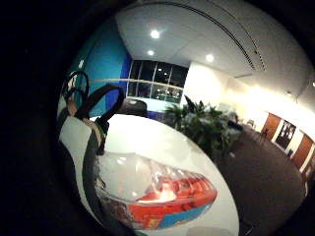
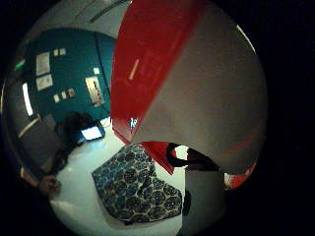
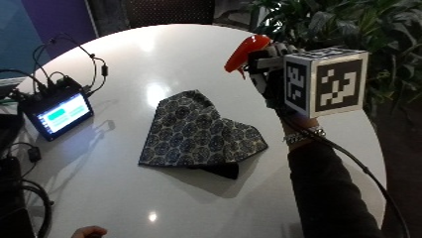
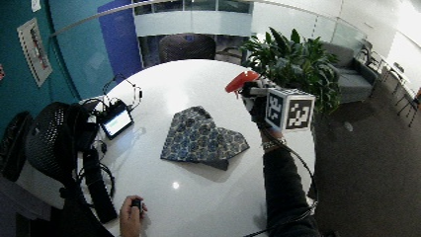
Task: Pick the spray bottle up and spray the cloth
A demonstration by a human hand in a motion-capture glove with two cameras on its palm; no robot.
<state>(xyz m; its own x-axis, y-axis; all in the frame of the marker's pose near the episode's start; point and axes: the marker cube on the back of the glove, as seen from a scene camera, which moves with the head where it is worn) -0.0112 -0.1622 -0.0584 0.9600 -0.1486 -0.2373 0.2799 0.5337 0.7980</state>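
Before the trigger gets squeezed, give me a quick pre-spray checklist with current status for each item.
1. Spray bottle held in the right hand: ok, lifted above the table.
2. Nozzle aimed at the cloth: cannot tell; the red head points toward the cloth's side, exact aim unclear.
3. Cloth lying flat on the table: ok, folded, one corner tucked under.
4. Tablet outside the spray path: cannot tell; it sits beside the cloth.
5. Finger on the trigger: cannot tell, hidden.
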